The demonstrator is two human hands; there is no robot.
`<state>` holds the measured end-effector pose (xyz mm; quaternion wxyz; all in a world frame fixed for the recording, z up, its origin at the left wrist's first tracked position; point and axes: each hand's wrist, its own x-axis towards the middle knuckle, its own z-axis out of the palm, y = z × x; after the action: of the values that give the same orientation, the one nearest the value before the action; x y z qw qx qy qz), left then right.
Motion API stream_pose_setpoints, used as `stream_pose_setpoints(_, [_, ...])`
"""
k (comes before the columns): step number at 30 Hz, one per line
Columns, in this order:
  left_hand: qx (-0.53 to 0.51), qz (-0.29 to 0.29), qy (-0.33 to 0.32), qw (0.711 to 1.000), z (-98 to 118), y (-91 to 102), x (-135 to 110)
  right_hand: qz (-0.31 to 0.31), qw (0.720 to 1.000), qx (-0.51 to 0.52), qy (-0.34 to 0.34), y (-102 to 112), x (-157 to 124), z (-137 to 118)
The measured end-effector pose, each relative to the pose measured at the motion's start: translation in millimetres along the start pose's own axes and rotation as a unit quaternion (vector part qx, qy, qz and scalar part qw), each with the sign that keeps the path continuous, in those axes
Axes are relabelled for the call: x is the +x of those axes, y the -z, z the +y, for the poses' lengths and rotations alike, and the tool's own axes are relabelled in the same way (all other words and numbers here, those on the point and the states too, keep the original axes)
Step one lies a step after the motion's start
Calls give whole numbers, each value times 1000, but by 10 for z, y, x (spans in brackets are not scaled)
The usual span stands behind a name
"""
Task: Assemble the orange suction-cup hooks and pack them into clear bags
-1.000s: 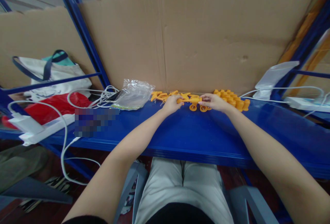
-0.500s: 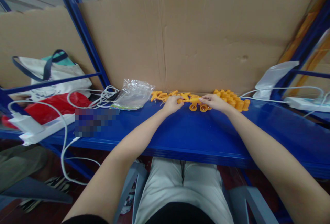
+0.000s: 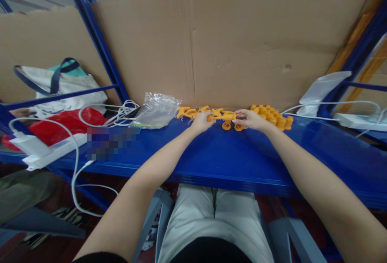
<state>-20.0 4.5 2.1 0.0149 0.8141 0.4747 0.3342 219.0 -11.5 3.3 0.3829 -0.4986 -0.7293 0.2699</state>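
Note:
My left hand (image 3: 202, 122) is closed around one end of an orange plastic piece (image 3: 225, 116). At the piece's other end, the fingers of my right hand (image 3: 252, 120) are bent and pinch it; its exact kind is not clear. Just below it, two orange round parts (image 3: 226, 126) with dark centres lie on the table. Behind and left of my left hand are orange star-like pieces (image 3: 183, 112), some with small metal chains. A block of several orange stepped pieces (image 3: 272, 117) stands right of my right hand.
A clear plastic bag (image 3: 157, 111) lies on the blue table (image 3: 217, 158), left of the orange pieces. White cables (image 3: 122, 111), a power strip (image 3: 57, 152), a red bag (image 3: 68, 128) and a cloth bag (image 3: 63, 89) are further left. Cardboard (image 3: 242, 41) stands behind.
My right hand has shifted slightly, its fingers now curled more over the end of the orange piece. My left hand stays in place.

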Motion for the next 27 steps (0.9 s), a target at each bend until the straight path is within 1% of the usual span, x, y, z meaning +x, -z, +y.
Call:
stream_pose_setpoints(5, [-16,2,1,1000,-18,-10,6,8,1000,1,-12,-9,-9,-27])
stream_pose_setpoints(8, [-17,9,-8,1000,-37,-21,9,12,1000,-3,-6,-13,-8,-22])
stream_pose_setpoints(11, [-23,8,-14,1000,-43,-21,9,8,1000,-9,-3,-11,-11,-26])
stream_pose_setpoints(15, [-19,-2,-1,1000,-17,-4,3,2,1000,-15,-10,-7,-20,-50])
stream_pose_setpoints(20, [-22,4,0,1000,9,9,-6,-5,1000,-8,-6,-10,-17,-55])
stream_pose_setpoints(27, [-37,-1,-6,999,-19,-1,-4,-13,1000,-19,3,3,-23,-63])
